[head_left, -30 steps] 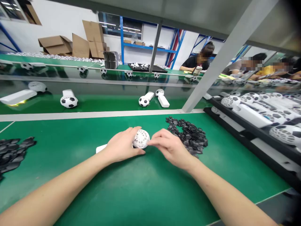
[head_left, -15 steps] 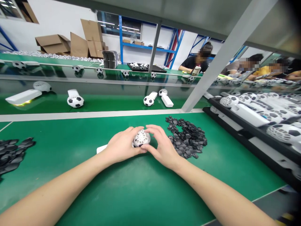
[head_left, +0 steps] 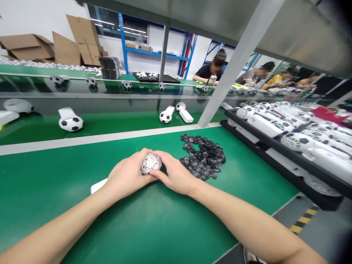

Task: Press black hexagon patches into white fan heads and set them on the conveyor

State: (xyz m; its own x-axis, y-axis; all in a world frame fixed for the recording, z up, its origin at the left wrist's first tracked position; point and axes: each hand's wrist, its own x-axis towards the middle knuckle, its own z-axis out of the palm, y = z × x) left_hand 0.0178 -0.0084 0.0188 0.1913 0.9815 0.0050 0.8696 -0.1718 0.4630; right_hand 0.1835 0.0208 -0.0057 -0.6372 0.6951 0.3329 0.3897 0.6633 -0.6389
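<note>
A white handheld fan (head_left: pixel 151 163) with a soccer-ball head lies between my hands, its open grille facing me. My left hand (head_left: pixel 128 172) is wrapped round the left side of the head, and the end of the white handle shows beyond the wrist. From the right, my right hand (head_left: pixel 173 172) grips the head's edge with thumb below and fingers above. Part of the head and most of the handle are hidden by my hands. Just behind my right hand lies a pile of small black panels (head_left: pixel 205 156).
Black trays (head_left: pixel 264 134) full of similar fans are stacked at the right. Beyond the pale ledge (head_left: pixel 123 134), more ball-headed fans (head_left: pixel 70 123) lie on the green belt. A slanted grey post (head_left: pixel 220 88) rises behind the panels. Co-workers (head_left: pixel 211 68) sit at the far line.
The view has swung to the right, so the scene sits further left. The fan's grille now faces me more fully, and my right fingers are closer round it.
</note>
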